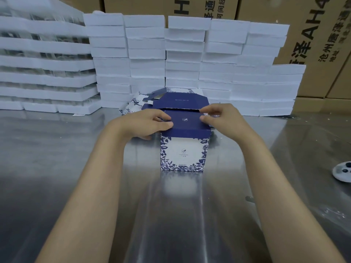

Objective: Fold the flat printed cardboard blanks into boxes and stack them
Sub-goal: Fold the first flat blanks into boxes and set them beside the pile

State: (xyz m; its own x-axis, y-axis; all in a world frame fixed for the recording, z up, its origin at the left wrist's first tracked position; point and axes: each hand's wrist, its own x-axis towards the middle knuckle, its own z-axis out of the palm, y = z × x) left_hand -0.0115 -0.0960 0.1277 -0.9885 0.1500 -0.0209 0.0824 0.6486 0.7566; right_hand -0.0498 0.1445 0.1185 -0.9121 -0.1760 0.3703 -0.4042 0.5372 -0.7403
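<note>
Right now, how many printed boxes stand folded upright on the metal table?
1: the printed box at the table's middle, between left hand and right hand. Flat blanks behind it may hide others.

Head view, forward and down over steel table (57, 168).

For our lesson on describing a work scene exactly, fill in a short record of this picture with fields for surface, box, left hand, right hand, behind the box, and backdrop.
surface: shiny metal table
box: blue-and-white printed box standing upright, dark blue top flaps partly folded
left hand: left hand grips the box's top left edge, fingers curled on the flap
right hand: right hand pinches the top right edge
behind the box: flat printed blanks lying on the table
backdrop: stacked white foam trays, brown cartons behind them
</note>
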